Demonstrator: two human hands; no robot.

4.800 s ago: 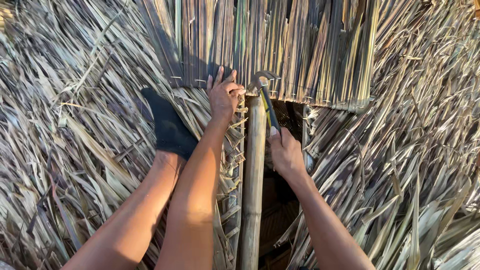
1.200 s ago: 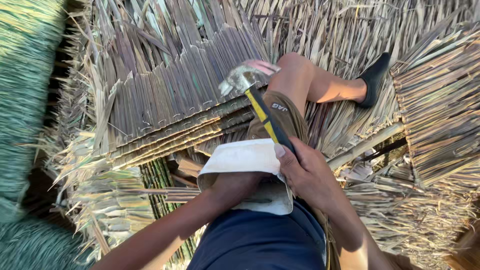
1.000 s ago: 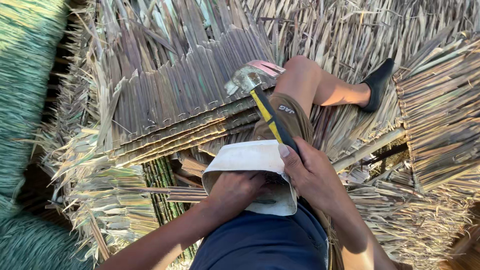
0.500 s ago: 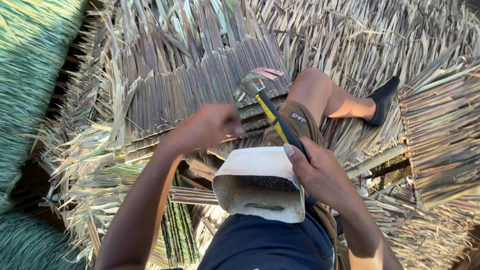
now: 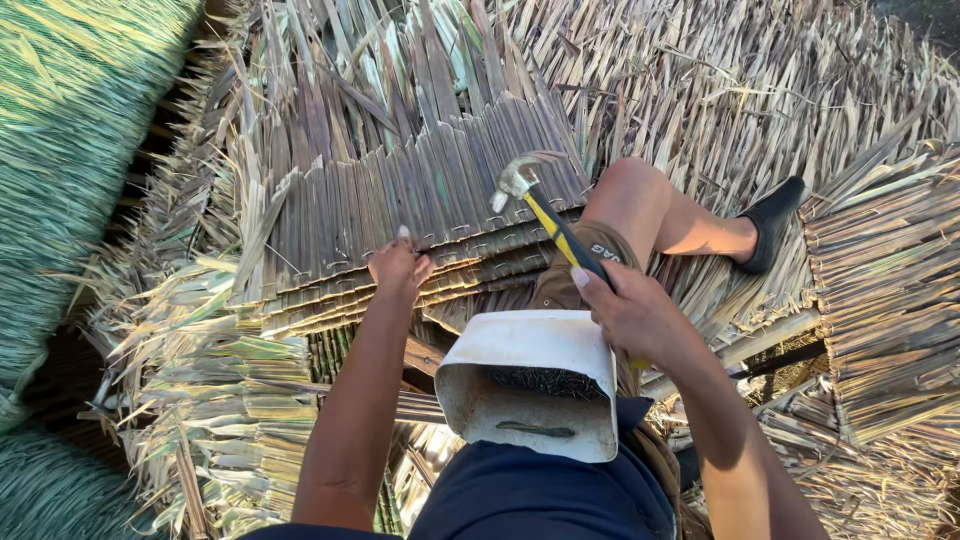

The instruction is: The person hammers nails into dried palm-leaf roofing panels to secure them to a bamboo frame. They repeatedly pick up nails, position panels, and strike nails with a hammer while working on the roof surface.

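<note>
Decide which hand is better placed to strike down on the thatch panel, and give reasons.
Right, probably: the right hand grips the hammer, its head raised over the panel. The left hand only presses the panel's edge.

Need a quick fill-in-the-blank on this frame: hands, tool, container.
1. The right hand grips a ____ with a yellow and black handle.
2. The left hand rests on the folded edge of a ____ leaf panel.
3. The white container on the person's lap holds a heap of ____.
4. The person's outstretched foot wears a ____ shoe.

Missing words: hammer; palm; nails; black
</note>
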